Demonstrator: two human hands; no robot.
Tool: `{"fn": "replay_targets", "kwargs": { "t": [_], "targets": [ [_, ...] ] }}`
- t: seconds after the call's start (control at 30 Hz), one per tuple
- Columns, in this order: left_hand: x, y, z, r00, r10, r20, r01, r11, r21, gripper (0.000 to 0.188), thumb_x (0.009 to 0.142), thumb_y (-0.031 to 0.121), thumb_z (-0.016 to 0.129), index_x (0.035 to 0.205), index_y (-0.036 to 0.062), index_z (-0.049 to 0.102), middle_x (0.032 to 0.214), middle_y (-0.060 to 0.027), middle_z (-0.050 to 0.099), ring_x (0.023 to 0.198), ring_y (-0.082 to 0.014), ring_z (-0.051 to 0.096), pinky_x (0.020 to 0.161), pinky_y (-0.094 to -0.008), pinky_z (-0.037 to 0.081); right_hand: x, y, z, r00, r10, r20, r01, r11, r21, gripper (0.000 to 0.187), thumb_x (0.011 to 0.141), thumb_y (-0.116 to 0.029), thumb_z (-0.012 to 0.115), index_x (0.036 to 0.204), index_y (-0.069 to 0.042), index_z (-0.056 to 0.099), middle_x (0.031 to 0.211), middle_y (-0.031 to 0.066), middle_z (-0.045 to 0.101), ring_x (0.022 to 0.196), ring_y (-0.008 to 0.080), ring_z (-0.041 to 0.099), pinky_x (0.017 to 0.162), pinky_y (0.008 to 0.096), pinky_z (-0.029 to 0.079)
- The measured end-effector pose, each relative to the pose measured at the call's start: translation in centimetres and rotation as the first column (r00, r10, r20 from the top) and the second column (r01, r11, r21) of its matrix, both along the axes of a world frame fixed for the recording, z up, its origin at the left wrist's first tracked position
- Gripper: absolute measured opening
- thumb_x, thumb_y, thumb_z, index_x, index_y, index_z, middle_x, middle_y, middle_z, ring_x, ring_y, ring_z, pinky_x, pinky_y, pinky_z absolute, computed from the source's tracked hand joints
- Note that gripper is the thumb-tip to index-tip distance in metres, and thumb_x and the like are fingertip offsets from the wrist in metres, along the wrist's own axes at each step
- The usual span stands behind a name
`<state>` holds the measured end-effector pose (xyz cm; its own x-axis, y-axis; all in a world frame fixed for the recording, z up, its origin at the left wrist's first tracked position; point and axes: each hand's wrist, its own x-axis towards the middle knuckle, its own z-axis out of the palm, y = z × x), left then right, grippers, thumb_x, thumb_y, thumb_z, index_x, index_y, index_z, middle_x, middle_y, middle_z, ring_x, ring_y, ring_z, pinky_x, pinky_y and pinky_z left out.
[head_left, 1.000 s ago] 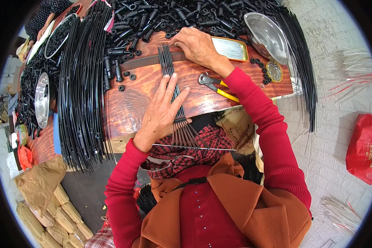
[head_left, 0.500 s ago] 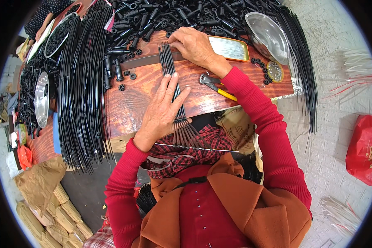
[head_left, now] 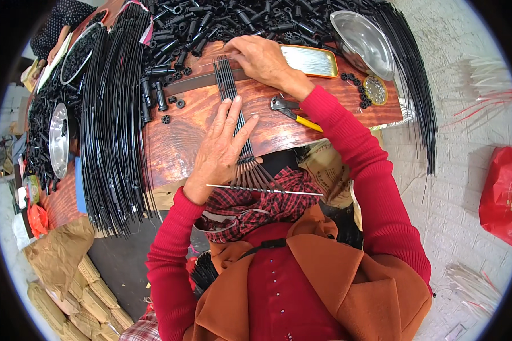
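Note:
Thin dark umbrella ribs (head_left: pixel 224 79) lie side by side in a narrow row across the table's near edge. My left hand (head_left: pixel 213 150) rests flat on them, fingers stretched out. Below that hand the ribs fan out toward a thin white rod (head_left: pixel 264 190), which lies crosswise over my lap. At the far end of the row, my right hand (head_left: pixel 261 61) has its fingers curled close to the rib tips. Whatever its fingertips pinch is too small to make out. Pliers with a yellow handle (head_left: pixel 308 123) lie below my right wrist.
Black plastic tubular parts (head_left: pixel 210 23) are heaped along the back. Long black ribs hang in a thick bundle (head_left: pixel 114 131) at left and another (head_left: pixel 418 85) at right. A tin of fine wires (head_left: pixel 310 61), a metal bowl (head_left: pixel 364 42) and a round dish (head_left: pixel 375 91) stand at right.
My right hand has shifted slightly up and left from the rib tips. My left hand stays flat on the ribs. The whole view has shifted a little.

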<state>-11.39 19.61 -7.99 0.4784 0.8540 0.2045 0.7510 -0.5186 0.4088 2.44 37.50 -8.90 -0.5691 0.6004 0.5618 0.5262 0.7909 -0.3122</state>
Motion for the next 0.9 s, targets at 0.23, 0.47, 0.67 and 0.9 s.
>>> {"fn": "replay_targets", "kwargs": {
  "t": [0.23, 0.47, 0.67, 0.9],
  "targets": [
    [1.9, -2.6, 2.4, 1.000, 0.003, -0.015, -0.003, 1.000, -0.028, 0.070, 0.065, 0.029, 0.069, 0.127, 0.0122, 0.042, 0.140, -0.0208, 0.020, 0.128, -0.0392, 0.023, 0.100, -0.0434, 0.030, 3.6, -5.2, 4.0, 0.998, -0.015, -0.064, 0.018, 0.999, 0.035, 0.014, 0.077, -0.013, 0.058, 0.090, -0.007, 0.059, 0.081, 0.0090, 0.058, 0.076, 0.0281, 0.057, 0.067, 0.0355, 0.047],
    [4.6, -7.3, 4.1, 1.000, 0.008, 0.022, -0.009, 1.000, 0.009, 0.073, 0.063, 0.032, 0.074, 0.126, 0.0121, 0.043, 0.141, -0.0181, 0.020, 0.128, -0.0389, 0.023, 0.100, -0.0453, 0.030, 11.7, -19.6, 12.2, 0.910, 0.375, -0.175, -0.354, 0.487, -0.799, 0.040, 0.070, -0.017, 0.064, 0.108, -0.008, 0.057, 0.089, 0.0047, 0.057, 0.074, 0.0132, 0.057, 0.068, 0.0281, 0.046],
    [6.0, -9.4, 5.1, 0.996, -0.039, 0.084, 0.030, 0.994, 0.107, 0.063, 0.067, 0.034, 0.070, 0.122, 0.0112, 0.049, 0.141, -0.0176, 0.022, 0.129, -0.0392, 0.022, 0.100, -0.0454, 0.030, 10.7, -26.0, 12.8, 0.880, 0.379, -0.286, -0.473, 0.749, -0.465, 0.040, 0.069, -0.022, 0.068, 0.106, -0.010, 0.058, 0.089, 0.0097, 0.053, 0.068, 0.0241, 0.056, 0.060, 0.0338, 0.045],
    [7.6, -11.8, 5.6, 0.999, -0.048, -0.025, 0.050, 0.997, 0.065, 0.059, 0.076, 0.038, 0.058, 0.128, 0.0118, 0.045, 0.142, -0.0171, 0.018, 0.129, -0.0388, 0.020, 0.101, -0.0437, 0.026, 10.6, -29.2, 12.0, 0.894, 0.431, -0.122, -0.448, 0.848, -0.283, 0.019, 0.069, -0.015, 0.065, 0.088, -0.011, 0.062, 0.079, 0.0068, 0.051, 0.072, 0.0274, 0.055, 0.057, 0.0374, 0.044]
  ]
}}
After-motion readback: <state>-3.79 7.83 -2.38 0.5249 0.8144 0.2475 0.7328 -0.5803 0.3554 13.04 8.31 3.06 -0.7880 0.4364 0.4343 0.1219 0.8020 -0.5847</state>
